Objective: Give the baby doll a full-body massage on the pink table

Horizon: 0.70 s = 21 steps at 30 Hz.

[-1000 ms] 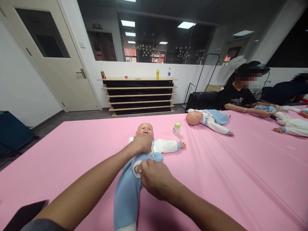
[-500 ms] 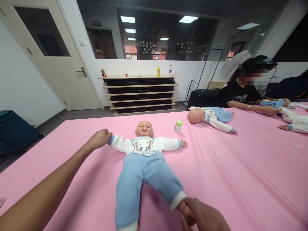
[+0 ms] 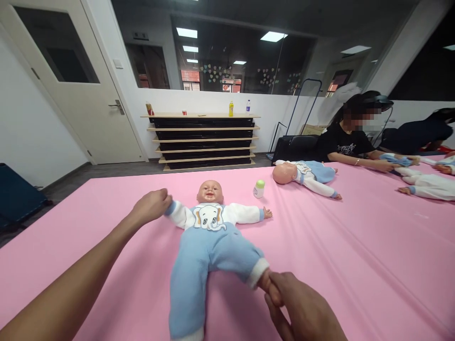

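A baby doll [image 3: 209, 220] lies on its back, head away from me, on the pink-covered table [image 3: 135, 293]. It wears a white top with an elephant face and light blue trousers. My left hand [image 3: 152, 204] is closed on the doll's hand at the left, which my fingers hide. My right hand [image 3: 302, 303] grips the doll's bare foot [image 3: 273, 291] at the lower right, thumb and fingers around it. The doll's other arm stretches out to the right, and its other leg points towards me.
Beyond the doll's outstretched arm stands a small white bottle with a green cap [image 3: 259, 188]. Another doll [image 3: 305, 175] lies farther back. At the far right a person [image 3: 350, 137] handles blue cloth near a white-clothed doll [image 3: 428, 184]. A low shelf stack [image 3: 204, 137] stands by the wall.
My right hand has moved the doll's foot up and away from me, and that leg bends more. The doll's held hand has shifted slightly right with my left hand. The view has turned a little.
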Motion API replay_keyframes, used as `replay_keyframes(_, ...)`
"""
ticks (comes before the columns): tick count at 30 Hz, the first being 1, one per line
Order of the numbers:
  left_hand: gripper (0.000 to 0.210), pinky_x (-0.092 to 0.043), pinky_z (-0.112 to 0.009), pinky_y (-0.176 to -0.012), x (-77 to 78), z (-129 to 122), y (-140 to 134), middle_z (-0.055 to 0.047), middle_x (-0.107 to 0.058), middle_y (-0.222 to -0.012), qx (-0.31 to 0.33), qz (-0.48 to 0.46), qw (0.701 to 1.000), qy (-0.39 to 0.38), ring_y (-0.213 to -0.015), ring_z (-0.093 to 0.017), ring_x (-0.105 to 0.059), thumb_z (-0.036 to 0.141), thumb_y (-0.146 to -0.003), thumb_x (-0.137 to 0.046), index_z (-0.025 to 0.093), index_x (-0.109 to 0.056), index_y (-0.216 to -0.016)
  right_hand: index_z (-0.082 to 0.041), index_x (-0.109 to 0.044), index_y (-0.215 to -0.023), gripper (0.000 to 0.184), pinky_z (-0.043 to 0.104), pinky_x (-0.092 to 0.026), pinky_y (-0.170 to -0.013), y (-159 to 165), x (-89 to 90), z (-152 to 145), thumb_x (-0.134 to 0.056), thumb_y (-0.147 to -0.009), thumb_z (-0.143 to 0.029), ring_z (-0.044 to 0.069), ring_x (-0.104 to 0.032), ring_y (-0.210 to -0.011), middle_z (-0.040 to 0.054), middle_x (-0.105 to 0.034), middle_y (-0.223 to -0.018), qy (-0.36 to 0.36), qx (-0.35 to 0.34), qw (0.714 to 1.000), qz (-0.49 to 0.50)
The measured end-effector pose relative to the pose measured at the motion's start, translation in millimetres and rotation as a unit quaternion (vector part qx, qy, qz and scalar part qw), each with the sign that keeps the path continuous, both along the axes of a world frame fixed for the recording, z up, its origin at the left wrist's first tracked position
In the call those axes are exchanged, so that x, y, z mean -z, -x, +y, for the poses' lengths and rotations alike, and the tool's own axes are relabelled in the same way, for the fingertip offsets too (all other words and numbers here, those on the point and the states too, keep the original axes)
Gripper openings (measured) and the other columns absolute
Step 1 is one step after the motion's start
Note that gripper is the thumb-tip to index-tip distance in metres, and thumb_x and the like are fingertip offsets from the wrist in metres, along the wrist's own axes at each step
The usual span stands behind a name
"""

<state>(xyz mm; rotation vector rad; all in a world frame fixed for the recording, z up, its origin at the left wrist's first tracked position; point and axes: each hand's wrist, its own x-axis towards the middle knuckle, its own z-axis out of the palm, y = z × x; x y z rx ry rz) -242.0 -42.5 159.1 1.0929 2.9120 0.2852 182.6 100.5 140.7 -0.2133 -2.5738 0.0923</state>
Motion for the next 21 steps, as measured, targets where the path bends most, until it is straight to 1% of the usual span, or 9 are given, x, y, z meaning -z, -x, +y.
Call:
replay_keyframes(2, 0.033, -0.034, -0.033, -0.057, -11.3, 27.6, -23.9, -0.012, -0.064, -0.083, 0.044, 0.014, 0.999, 0.005, -0.071, -0.024, -0.058, 0.042, -0.089, -0.032, 0.019, -0.055, -0.081, -0.021, -0.049, -0.093, 0.013, 0.025, -0.034, -0.048, 24.9, -17.5, -5.2, -0.04, -0.088, -0.013, 0.015, -0.047, -0.052, 0.0005, -0.05, -0.067, 0.001, -0.02, 0.999, -0.044)
replay_keyframes(4, 0.028, -0.037, -0.033, -0.059, -11.3, 57.1, -52.9, -0.012, -0.065, -0.086, 0.094, 0.009, 0.995, 0.023, -0.075, -0.023, -0.059, 0.04, -0.088, -0.041, 0.019, -0.058, -0.082, -0.022, -0.049, -0.096, 0.021, 0.026, -0.031, -0.05, 58.6, -20.3, -13.0, -0.04, -0.084, -0.008, 0.016, -0.047, -0.057, 0.0016, -0.052, -0.072, 0.002, -0.041, 0.993, -0.107)
replay_keyframes(6, 0.024, -0.043, -0.032, -0.065, -2.1, 82.5, -80.4, -0.011, -0.065, -0.084, 0.141, -0.008, 0.989, 0.05, -0.077, -0.021, -0.06, 0.038, -0.087, -0.051, 0.017, -0.061, -0.079, -0.022, -0.048, -0.1, 0.026, 0.026, -0.029, -0.053, 94.0, -11.5, -20.7, -0.042, -0.08, -0.007, 0.017, -0.048, -0.063, 0.0029, -0.054, -0.08, 0.008, -0.069, 0.984, -0.166)
replay_keyframes(8, 0.025, -0.048, -0.033, -0.074, 9.6, 98.9, -99.3, -0.008, -0.064, -0.092, 0.167, -0.02, 0.983, 0.07, -0.083, -0.017, -0.06, 0.04, -0.089, -0.053, 0.016, -0.062, -0.088, -0.021, -0.047, -0.103, 0.023, 0.026, -0.027, -0.054, 122.5, 1.2, -26.3, -0.043, -0.082, -0.011, 0.017, -0.049, -0.066, 0.0045, -0.055, -0.083, 0.012, -0.082, 0.978, -0.189)
replay_keyframes(11, 0.03, -0.05, -0.035, -0.08, 17.0, 102.5, -103.5, -0.007, -0.063, -0.097, 0.174, -0.031, 0.981, 0.085, -0.086, -0.015, -0.06, 0.043, -0.09, -0.053, 0.015, -0.062, -0.097, -0.02, -0.047, -0.102, 0.016, 0.027, -0.026, -0.054, 139.7, 10.8, -29.8, -0.039, -0.088, -0.017, 0.018, -0.049, -0.067, 0.0051, -0.055, -0.083, 0.015, -0.08, 0.979, -0.185)
replay_keyframes(14, 0.028, -0.046, -0.03, -0.07, 6.5, 85.8, -81.2, -0.009, -0.066, -0.086, 0.157, -0.035, 0.984, 0.073, -0.079, -0.018, -0.061, 0.041, -0.087, -0.053, 0.015, -0.064, -0.087, -0.021, -0.047, -0.099, 0.015, 0.027, -0.026, -0.053, 123.4, 2.0, -27.4, -0.038, -0.089, -0.016, 0.017, -0.049, -0.063, 0.0033, -0.055, -0.08, 0.029, -0.069, 0.983, -0.165)
replay_keyframes(17, 0.03, -0.039, -0.029, -0.06, -7.7, 58.4, -41.2, -0.012, -0.067, -0.085, 0.109, -0.021, 0.993, 0.041, -0.073, -0.021, -0.061, 0.04, -0.087, -0.044, 0.017, -0.063, -0.085, -0.021, -0.048, -0.092, 0.013, 0.026, -0.03, -0.052, 81.5, -8.8, -20.7, -0.041, -0.085, -0.014, 0.016, -0.049, -0.059, 0.0011, -0.055, -0.075, 0.053, -0.047, 0.991, -0.117)
replay_keyframes(19, 0.036, -0.036, -0.03, -0.06, -8.1, 38.3, -12.3, -0.013, -0.067, -0.086, 0.06, -0.01, 0.998, 0.026, -0.072, -0.022, -0.06, 0.042, -0.089, -0.035, 0.017, -0.061, -0.085, -0.021, -0.048, -0.088, 0.01, 0.025, -0.035, -0.051, 46.7, -3.4, -14.3, -0.044, -0.082, -0.014, 0.015, -0.051, -0.056, 0.0001, -0.054, -0.071, 0.055, -0.039, 0.995, -0.074)
replay_keyframes(21, 0.038, -0.035, -0.031, -0.06, 2.5, 19.4, 10.6, -0.014, -0.066, -0.083, 0.013, -0.011, 1.0, 0.025, -0.07, -0.023, -0.059, 0.042, -0.088, -0.032, 0.017, -0.059, -0.082, -0.02, -0.048, -0.088, 0.009, 0.024, -0.039, -0.05, 13.7, 17.8, -7.9, -0.046, -0.081, -0.015, 0.013, -0.053, -0.052, -0.0008, -0.053, -0.067, 0.039, -0.035, 0.998, -0.044)
